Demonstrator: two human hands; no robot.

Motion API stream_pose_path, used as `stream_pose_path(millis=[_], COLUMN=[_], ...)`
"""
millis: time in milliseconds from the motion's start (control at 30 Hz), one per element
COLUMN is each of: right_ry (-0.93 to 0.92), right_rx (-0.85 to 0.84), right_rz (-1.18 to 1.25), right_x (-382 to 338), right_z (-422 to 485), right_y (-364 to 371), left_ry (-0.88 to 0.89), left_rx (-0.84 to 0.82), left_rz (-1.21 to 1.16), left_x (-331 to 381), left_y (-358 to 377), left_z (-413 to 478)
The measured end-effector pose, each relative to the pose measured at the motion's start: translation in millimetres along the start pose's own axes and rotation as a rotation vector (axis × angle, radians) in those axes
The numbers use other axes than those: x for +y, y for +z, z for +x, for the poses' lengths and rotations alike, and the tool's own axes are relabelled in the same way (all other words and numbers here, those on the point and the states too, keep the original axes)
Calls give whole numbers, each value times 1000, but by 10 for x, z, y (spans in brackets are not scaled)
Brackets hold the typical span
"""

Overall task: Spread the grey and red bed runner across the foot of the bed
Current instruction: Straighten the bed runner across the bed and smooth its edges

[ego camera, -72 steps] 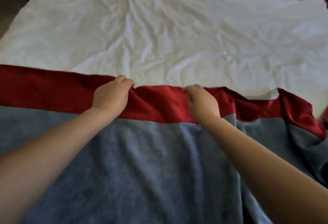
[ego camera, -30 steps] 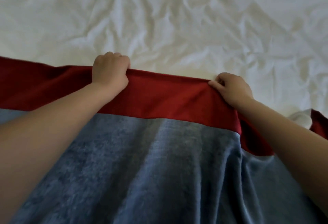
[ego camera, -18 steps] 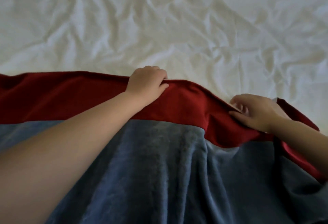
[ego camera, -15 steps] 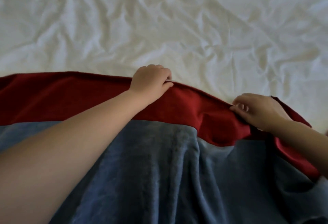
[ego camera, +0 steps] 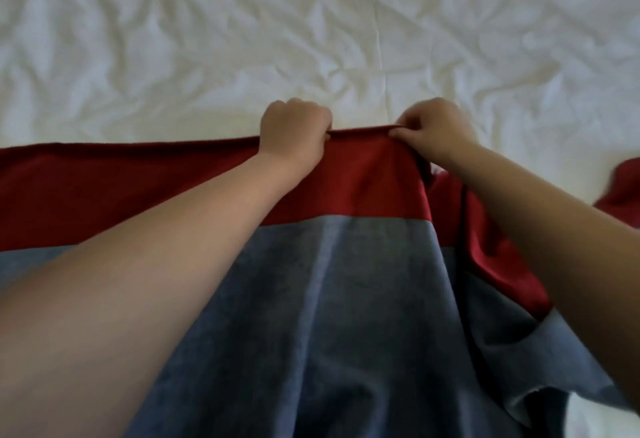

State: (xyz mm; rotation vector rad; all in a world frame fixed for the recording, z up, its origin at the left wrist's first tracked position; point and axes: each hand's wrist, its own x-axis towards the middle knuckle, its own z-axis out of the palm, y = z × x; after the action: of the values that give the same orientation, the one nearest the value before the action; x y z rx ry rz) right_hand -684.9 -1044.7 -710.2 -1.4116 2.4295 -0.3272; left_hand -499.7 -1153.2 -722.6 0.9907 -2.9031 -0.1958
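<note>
With the left hand (ego camera: 294, 129) and right hand (ego camera: 434, 127) clenched on the bed runner (ego camera: 346, 264)'s red edge over the white sheet (ego camera: 311, 21), uneven pulling could leave the bunched right-hand portion folded.
</note>
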Motion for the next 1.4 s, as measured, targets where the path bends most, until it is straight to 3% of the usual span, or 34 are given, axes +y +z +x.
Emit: stream_pose_path(millis=[100, 267, 533, 633, 700, 767, 867, 1000, 1100, 1267, 1400], right_ry=[13, 109, 192, 206, 160, 107, 110, 186, 154, 102, 25], right_rx=[-66, -66, -39, -141, -160, -134, -56, 95, 54, 33, 132], right_rz=[-17, 300, 61, 115, 70, 27, -60, -108, -101, -74, -103], right_x=[-36, 166, 933, 1071, 1183, 1269, 1564, 2086, 2298, 2359, 2207], right_z=[48, -381, -777, -734, -724, -671, -570, -516, -545, -701, -873], right_y=[108, 49, -367, -285, -190, -201, -358, -613, -630, -645, -735], left_ry=[-93, -23, 131, 193, 220, 147, -66, -89, -132, -176, -190], left_rx=[-51, 14, 103, -16, -103, -89, -79, -21, 6, 72, 139], left_rz=[-35, -41, -257, -293, -121, 78, 76, 51, 22, -88, -155], left_x=[50, 65, 626, 1021, 1332, 1568, 1833, 2273, 2485, 2608, 2659], left_y=[15, -1, -188, -202, -118, -57, 35, 159, 265, 361, 287], left_z=[-14, -241, -279, -139, -46, 78, 251, 394, 474, 349, 106])
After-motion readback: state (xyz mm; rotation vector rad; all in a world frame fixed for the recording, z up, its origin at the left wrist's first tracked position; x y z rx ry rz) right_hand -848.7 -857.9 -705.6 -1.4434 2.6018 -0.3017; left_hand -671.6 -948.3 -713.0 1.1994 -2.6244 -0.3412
